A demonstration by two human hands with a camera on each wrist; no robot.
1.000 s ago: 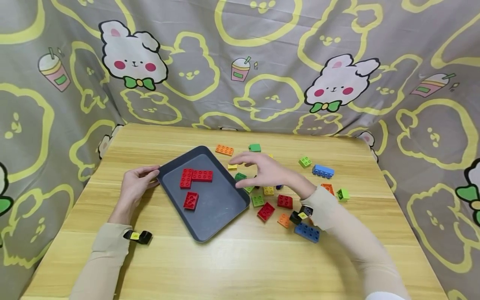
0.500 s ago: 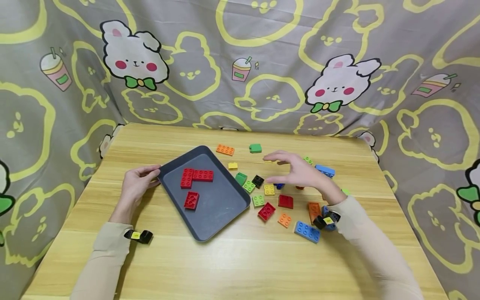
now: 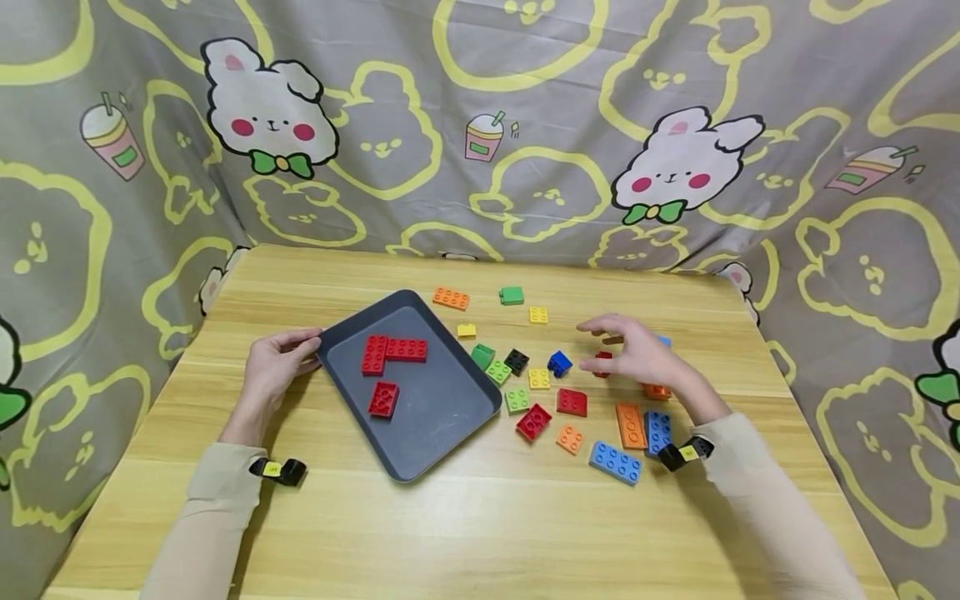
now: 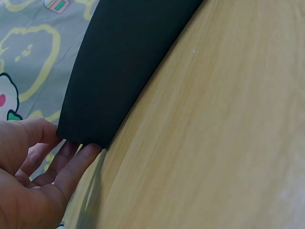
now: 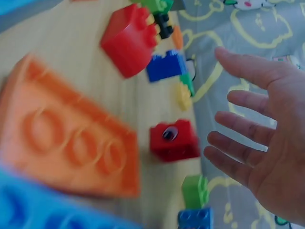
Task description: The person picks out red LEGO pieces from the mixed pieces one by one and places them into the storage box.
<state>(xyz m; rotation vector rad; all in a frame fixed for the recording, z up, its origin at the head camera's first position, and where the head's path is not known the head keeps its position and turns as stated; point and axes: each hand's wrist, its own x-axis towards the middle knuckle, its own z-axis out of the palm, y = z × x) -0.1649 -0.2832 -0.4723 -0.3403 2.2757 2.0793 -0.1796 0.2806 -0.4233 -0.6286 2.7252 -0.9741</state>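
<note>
On the left, a dark grey baking tray (image 3: 442, 408) holds two red eight-stud bricks (image 3: 407, 350) meeting in an L and an upturned red brick (image 3: 383, 400). My left hand (image 3: 272, 368) pinches its left corner; the left wrist view shows fingertips at the rim and below it. My right hand (image 3: 637, 354) hovers over the loose bricks on the right, fingers spread and holding nothing. Nearest to it is a red brick with a printed eye (image 5: 174, 140), partly hidden by the hand in the head view. A blue brick (image 3: 559, 364) lies just left of that hand.
Several loose bricks lie right of the tray, among them a black brick (image 3: 516, 361), an upturned orange brick (image 3: 632, 426) and a blue brick (image 3: 615, 463). An orange brick (image 3: 452, 298) and a green brick (image 3: 512, 296) lie behind. A patterned curtain (image 3: 547, 217) surrounds the table.
My right hand has moved rightward from beside the tray's right edge, across the loose bricks, uncovering the black, blue and yellow ones. The left hand and tray stay put.
</note>
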